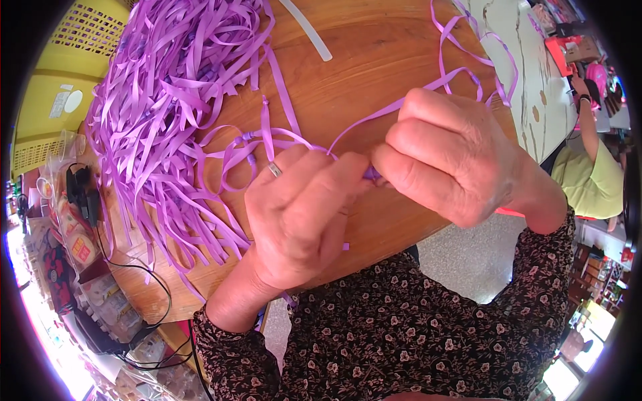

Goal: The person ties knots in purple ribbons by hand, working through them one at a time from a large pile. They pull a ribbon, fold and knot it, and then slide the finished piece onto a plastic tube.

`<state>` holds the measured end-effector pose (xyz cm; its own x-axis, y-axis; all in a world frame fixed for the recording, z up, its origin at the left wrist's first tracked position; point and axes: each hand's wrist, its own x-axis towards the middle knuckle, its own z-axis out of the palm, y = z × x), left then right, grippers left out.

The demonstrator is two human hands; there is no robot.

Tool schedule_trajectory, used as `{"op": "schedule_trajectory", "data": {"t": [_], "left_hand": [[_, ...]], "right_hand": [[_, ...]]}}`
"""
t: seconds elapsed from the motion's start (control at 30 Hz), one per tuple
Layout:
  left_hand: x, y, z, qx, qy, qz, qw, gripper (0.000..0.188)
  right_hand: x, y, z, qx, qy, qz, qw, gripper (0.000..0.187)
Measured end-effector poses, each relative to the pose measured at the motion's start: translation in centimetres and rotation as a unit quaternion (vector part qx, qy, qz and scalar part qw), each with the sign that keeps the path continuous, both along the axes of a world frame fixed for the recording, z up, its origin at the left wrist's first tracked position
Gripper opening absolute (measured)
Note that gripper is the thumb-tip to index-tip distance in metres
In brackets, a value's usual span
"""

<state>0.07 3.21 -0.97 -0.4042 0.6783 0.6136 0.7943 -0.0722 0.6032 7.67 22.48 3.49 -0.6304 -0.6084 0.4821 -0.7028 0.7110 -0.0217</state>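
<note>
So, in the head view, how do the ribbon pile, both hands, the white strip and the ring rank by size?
1. Purple ribbon pile
2. Left hand and right hand: too alike to rank
3. White strip
4. Silver ring

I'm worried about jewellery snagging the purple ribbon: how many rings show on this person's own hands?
1: a silver ring on the left hand. None shows on the right hand, though with both hands curled, others may be hidden.
</note>
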Motion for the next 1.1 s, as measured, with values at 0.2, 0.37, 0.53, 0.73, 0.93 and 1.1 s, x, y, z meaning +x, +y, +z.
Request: {"op": "schedule_trajectory", "data": {"t": [0.2, 0.37, 0.53, 0.73, 0.93, 1.1], "left_hand": [[0.2, 0.2, -0.3, 0.035, 0.081, 0.006, 0.996, 0.039], [-0.4, 0.3, -1.0, 0.025, 0.090, -0.005, 0.996, 0.037], [0.1, 0.6, -0.6, -0.025, 0.033, 0.004, 0.999, 0.026], [0.2, 1.0, -0.8, 0.042, -0.144, 0.025, 0.988, 0.010], [0.1, 0.9, -0.5, 0.068, -0.141, 0.014, 0.988, 0.013], [-0.2, 0.8, -0.5, 0.073, -0.109, 0.018, 0.991, 0.013]], "right_hand": [[0.3, -0.8, -0.6, -0.193, -0.174, -0.016, 0.966, 0.022], [1.1, -0.9, 0.3, -0.391, -0.532, -0.134, 0.739, 0.018], [0.6, 0.0, -0.3, -0.497, -0.643, -0.131, 0.568, 0.026], [0.3, 0.0, -1.0, -0.275, -0.157, -0.142, 0.938, 0.041], [-0.4, -0.1, -1.7, -0.202, 0.019, -0.037, 0.978, 0.038], [-0.8, -0.4, -1.5, -0.164, 0.040, -0.031, 0.985, 0.033]]}}
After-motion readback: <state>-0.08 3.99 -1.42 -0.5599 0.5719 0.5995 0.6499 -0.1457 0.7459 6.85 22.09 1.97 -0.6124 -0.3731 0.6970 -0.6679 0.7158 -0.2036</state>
